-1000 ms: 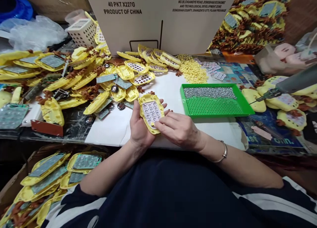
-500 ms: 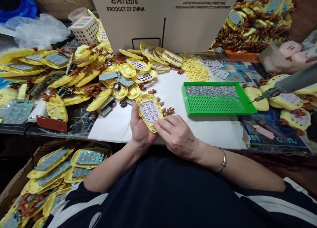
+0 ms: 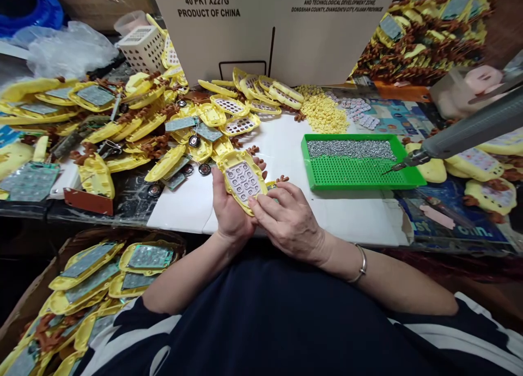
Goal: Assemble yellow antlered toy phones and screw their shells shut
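Observation:
A yellow plastic toy shell (image 3: 230, 179) lies face up in my left hand (image 3: 231, 215), its palm and fingers closed around the back and sides. A pale rubber keypad (image 3: 244, 181) with rows of round buttons sits inside the shell. My right hand (image 3: 288, 218) is closed, with thumb and fingertips pinched against the shell's lower right edge near the keypad's corner. Those fingers hide that corner. Just behind the right hand, a brown antler-shaped piece (image 3: 281, 179) shows on the white board (image 3: 281, 147).
A green tray (image 3: 363, 184) of small screws stands right of my hands. Above its right end hangs an electric screwdriver (image 3: 457, 133). Yellow shells (image 3: 165, 162) and circuit boards pile up at left, small yellow pieces (image 3: 327, 111) behind. A carton (image 3: 269, 43) stands upright at the back.
The screwdriver has swung left, so its bit now hangs over the tray. Both hands and the shell have shifted slightly left; the grip looks the same.

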### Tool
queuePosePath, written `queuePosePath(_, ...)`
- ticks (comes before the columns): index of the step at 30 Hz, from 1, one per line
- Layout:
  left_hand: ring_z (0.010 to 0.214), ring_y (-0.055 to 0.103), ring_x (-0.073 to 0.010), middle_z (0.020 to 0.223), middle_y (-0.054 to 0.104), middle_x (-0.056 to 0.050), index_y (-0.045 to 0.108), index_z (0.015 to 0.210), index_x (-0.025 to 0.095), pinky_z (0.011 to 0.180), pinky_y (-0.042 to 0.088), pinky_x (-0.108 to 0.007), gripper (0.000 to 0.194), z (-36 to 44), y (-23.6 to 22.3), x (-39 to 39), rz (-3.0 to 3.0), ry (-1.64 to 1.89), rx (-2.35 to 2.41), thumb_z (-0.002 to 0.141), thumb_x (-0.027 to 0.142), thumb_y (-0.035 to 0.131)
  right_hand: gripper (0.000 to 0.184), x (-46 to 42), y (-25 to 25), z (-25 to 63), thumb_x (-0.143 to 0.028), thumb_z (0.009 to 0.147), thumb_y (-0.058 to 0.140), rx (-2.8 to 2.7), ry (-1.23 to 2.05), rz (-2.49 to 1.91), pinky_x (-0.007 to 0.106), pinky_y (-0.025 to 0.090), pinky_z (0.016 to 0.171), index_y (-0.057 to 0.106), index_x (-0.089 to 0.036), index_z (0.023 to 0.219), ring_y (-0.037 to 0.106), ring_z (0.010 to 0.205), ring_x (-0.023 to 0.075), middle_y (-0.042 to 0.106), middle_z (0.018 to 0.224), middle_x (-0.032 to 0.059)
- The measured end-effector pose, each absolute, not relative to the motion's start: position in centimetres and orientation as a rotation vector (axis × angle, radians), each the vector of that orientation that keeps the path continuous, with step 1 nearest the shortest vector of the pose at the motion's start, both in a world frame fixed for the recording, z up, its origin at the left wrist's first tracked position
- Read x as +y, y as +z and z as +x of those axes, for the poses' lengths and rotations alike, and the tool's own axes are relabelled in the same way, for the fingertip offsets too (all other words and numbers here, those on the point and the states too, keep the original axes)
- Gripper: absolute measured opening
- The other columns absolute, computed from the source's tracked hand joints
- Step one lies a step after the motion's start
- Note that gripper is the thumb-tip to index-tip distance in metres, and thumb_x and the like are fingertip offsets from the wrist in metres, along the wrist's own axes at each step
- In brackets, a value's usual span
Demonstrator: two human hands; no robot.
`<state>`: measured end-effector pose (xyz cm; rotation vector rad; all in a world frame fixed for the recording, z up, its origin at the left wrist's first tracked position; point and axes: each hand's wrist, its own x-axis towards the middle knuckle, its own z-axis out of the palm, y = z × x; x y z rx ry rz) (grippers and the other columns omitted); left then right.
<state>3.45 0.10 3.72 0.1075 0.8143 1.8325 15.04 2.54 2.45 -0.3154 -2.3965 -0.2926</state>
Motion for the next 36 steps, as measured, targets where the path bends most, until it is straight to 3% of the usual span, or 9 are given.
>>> queuePosePath(5,0.106,0.068,-0.0251,0.098,0.075,-0.012,0.068,0.109,0.014,0.096,0.052,-0.04,0.063,3.6,4.1,0.1,0.012,1.797,0.805,0.098,0.056,0.024,0.018,3.9,2.9,15.6,-0.013,0.093,0.051,-2.395,-0.351,-0.148,0.038,0.049,0.087,0.067,-0.013,0.1,0.057,0.081,0.0171,0.073,0.087,0.0028)
queuePosePath(9,0.1,0.07,-0.0238,0.089,0.073,-0.01,0.069,0.099,0.012,0.093,0.054,-0.036,0.059,3.8,4.5,0.1,-0.068,1.757,0.821,0.098,0.053,0.026,0.017,4.7,3.6,15.8,-0.01,0.094,0.049,-2.471,-0.406,-0.004,0.037,0.051,0.087,0.065,-0.011,0.099,0.059,0.079,0.0156,0.07,0.081,0.0018)
queuePosePath(13,0.099,0.07,-0.0247,0.085,0.073,-0.011,0.069,0.092,0.012,0.091,0.056,-0.037,0.061,4.1,4.9,-0.1,-0.087,1.704,0.863,0.098,0.054,0.025,0.018,5.1,3.8,15.8,-0.012,0.096,0.047,-2.489,-0.428,0.067,0.034,0.052,0.088,0.065,-0.013,0.093,0.058,0.076,0.0139,0.067,0.075,0.0007)
queuePosePath(18,0.104,0.069,-0.027,0.09,0.073,-0.013,0.068,0.098,0.012,0.094,0.054,-0.041,0.062,4.0,5.3,-0.2,-0.087,1.648,0.857,0.097,0.056,0.024,0.013,5.5,3.9,15.9,-0.014,0.093,0.053,-2.426,-0.358,0.161,0.036,0.053,0.091,0.065,-0.013,0.087,0.059,0.075,0.0139,0.068,0.078,-0.0003)
queuePosePath(27,0.113,0.065,-0.0283,0.097,0.072,-0.014,0.067,0.096,0.013,0.098,0.052,-0.042,0.064,3.6,5.5,-0.3,-0.04,1.677,0.79,0.096,0.058,0.022,0.03,4.2,2.8,15.9,-0.032,0.096,0.054,-2.314,-0.28,-0.056,0.039,0.055,0.09,0.068,-0.006,0.1,0.063,0.088,0.0193,0.074,0.091,0.0079)
queuePosePath(31,0.112,0.065,-0.0269,0.102,0.072,-0.013,0.068,0.097,0.014,0.098,0.052,-0.04,0.065,3.7,5.3,-0.3,-0.025,1.701,0.784,0.095,0.06,0.022,0.025,3.7,2.8,16.1,-0.027,0.093,0.058,-2.356,-0.309,-0.082,0.04,0.054,0.088,0.069,-0.006,0.101,0.064,0.089,0.0206,0.075,0.094,0.0072)
queuePosePath(36,0.098,0.069,-0.0242,0.09,0.072,-0.011,0.069,0.093,0.013,0.095,0.051,-0.038,0.062,3.7,5.6,-0.3,-0.093,1.697,0.802,0.096,0.058,0.026,0.025,3.5,3.3,16.1,-0.023,0.094,0.055,-2.394,-0.293,-0.089,0.038,0.055,0.086,0.069,-0.007,0.108,0.064,0.092,0.0206,0.074,0.095,0.0103)
